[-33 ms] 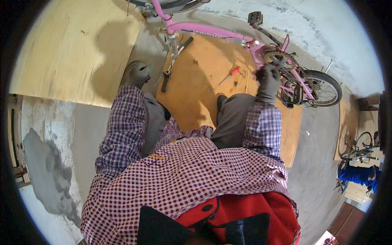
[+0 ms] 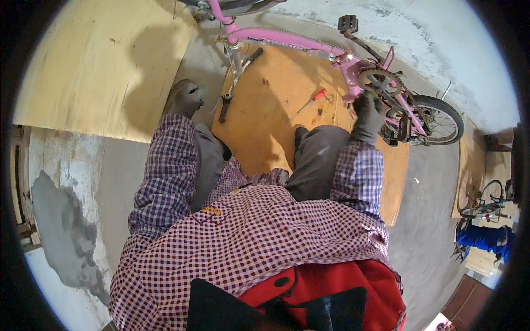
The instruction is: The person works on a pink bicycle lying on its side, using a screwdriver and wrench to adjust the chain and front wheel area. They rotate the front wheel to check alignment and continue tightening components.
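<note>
A pink bicycle frame lies on its side across the far part of the view. My right hand, in a grey glove, is at the near edge of its chainring. Its fingers are curled, and they hide whatever they grip. My left hand, also gloved, rests closed near my left knee; its palm side is hidden. Right of that hand lie the bicycle's handlebars, with dark grips. Between my hands, a screwdriver with a red handle lies on an orange-brown board.
The rear wheel reaches out right of my right hand. A crank with a pedal sticks up toward the pale wall. A plywood sheet covers the far left. At the right edge are another bicycle and a person in blue.
My right hand has shifted slightly right and nearer to me at the chainring. The bicycle's crank area has moved a little to the right. My left hand is almost unmoved.
</note>
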The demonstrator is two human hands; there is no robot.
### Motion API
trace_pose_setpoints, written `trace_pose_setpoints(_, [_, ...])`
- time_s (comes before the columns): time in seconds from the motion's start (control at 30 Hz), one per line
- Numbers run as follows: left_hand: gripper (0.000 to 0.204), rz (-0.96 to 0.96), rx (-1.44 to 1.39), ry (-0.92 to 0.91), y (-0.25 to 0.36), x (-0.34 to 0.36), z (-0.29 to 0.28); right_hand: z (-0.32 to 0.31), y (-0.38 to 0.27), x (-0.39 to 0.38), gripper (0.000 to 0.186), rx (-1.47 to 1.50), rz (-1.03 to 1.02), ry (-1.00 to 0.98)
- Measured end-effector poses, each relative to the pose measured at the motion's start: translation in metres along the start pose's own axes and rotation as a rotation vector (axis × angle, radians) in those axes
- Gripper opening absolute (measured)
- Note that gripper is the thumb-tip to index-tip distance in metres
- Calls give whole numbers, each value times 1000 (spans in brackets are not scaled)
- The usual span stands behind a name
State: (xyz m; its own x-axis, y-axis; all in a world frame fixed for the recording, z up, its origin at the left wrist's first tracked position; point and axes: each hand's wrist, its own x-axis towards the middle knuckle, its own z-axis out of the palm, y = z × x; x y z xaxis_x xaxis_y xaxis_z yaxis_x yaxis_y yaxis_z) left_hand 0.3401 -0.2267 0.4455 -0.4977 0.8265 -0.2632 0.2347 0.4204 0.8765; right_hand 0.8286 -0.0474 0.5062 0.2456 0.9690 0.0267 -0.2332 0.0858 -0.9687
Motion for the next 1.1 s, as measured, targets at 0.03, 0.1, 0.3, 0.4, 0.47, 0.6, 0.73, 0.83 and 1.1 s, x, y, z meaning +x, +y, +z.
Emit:
trace_pose_setpoints(0.03, [39, -30, 134, 48, -1, -4, -6, -20, 8, -4, 16, 27, -100, 20])
trace_pose_setpoints(0.1, [44, -12, 289, 82, -1, -10, -13, -69, 26, -17, 15, -135, 4, 128])
trace_pose_setpoints(0.3, [48, -89, 337, 94, -13, -6, -27, -230, 81, -146, 34, -1161, 326, -89])
trace_pose_setpoints(0.4, [47, -125, 343, 123, -22, -1, -37, -262, 112, -218, 31, -1191, 392, -372])
trace_pose_setpoints(0.47, [46, -139, 233, 185, -27, 2, -45, -261, 130, -249, 32, -1209, 504, -460])
trace_pose_setpoints(0.6, [45, -174, 67, 214, -42, 5, -54, -247, 135, -260, 32, -1221, 613, -524])
trace_pose_setpoints(0.73, [52, -175, 223, 238, -53, 6, -58, -245, 113, -240, 32, -1249, 624, -506])
trace_pose_setpoints(0.83, [52, -201, 177, 231, -48, 3, -66, -241, 112, -232, 32, -1253, 622, -514])
trace_pose_setpoints(1.1, [44, 149, 317, 219, -5, -2, -43, -202, 150, -257, 33, -1191, 647, -637])
